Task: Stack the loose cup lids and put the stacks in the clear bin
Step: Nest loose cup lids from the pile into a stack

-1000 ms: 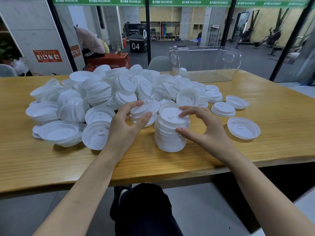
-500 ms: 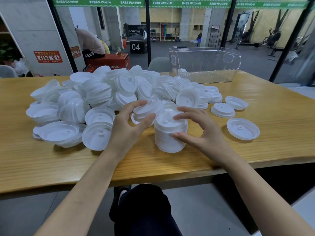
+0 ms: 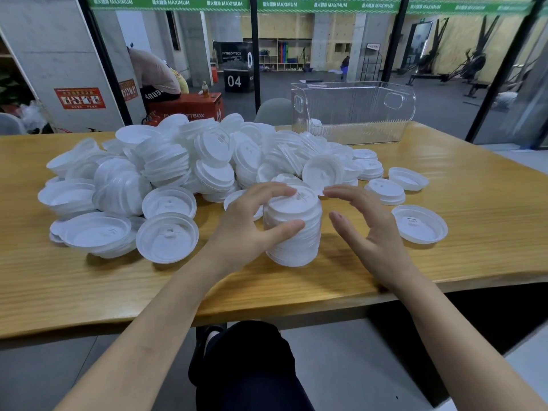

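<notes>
Counter (image 3: 480, 262): wood, spans my view.
Left and middle: a big heap of white lids (image 3: 184, 167).
Front: one upright lid stack (image 3: 296, 247).
Far right: clear bin (image 3: 353, 114); loose lids (image 3: 419, 225) nearer me.

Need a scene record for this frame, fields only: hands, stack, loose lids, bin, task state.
left hand: grips the stack of lids, thumb on its front, fingers over its top
right hand: open, just right of the stack, small gap visible
stack of lids: upright on the table, near the front edge
loose lids: big pile behind and left of the stack, a few lying singly to its right
clear bin: far side of the table, no stacks visible inside
task state: stack not yet binned
</notes>
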